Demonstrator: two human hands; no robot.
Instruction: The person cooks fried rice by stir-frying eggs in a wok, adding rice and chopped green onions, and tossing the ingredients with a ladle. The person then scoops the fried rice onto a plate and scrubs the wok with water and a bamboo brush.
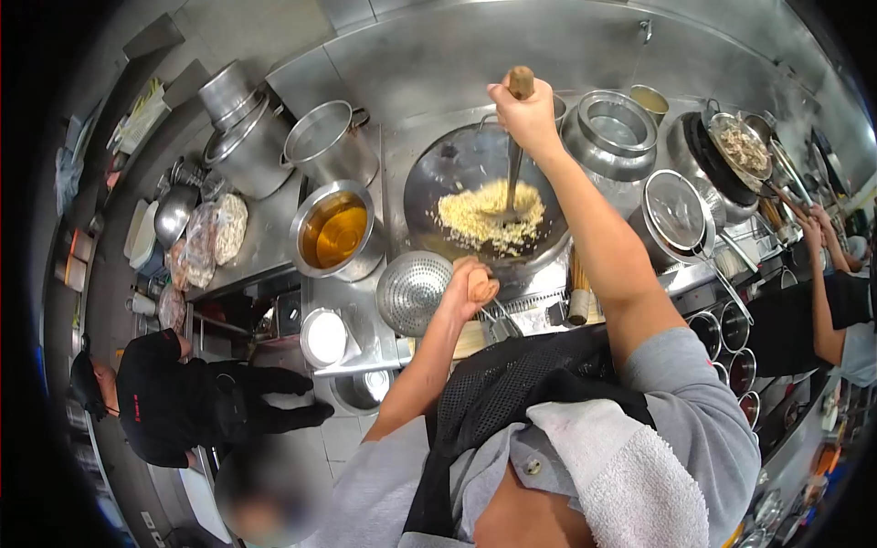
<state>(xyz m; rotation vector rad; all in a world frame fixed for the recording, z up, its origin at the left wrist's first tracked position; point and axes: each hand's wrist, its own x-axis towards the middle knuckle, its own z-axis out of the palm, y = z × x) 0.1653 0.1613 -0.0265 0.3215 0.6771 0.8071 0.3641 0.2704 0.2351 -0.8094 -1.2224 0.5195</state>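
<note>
So the right grip (532, 111) is wrapped tight round the wooden end of a long metal turner (515, 169), held up high with the shaft pointing nearly straight down. The left grip (463, 290) is curled in by the near edge of the wok (438, 169), but honestly I can't tell what it's clamped on, if anything. The turner's working end is down in a loose pile of yellow food (468, 212) in the wok.

Handling-wise, I'd guess the turner is stiff and a bit weighty at the metal end, so the wood is where you want to hold it, the shaft is probably hot and maybe greasy. The food looks light, soft and crumbly, better pushed with a tool than grabbed. The wok I'd bet is heavy and hot.

Further out, a perforated strainer (411, 288) sits right beside the left wrist, then a pot of amber liquid (367, 258) on the steel worktop (392, 151). There's a person in black (164, 397) off to the left, and another person's hands (813, 228) way over right
</note>
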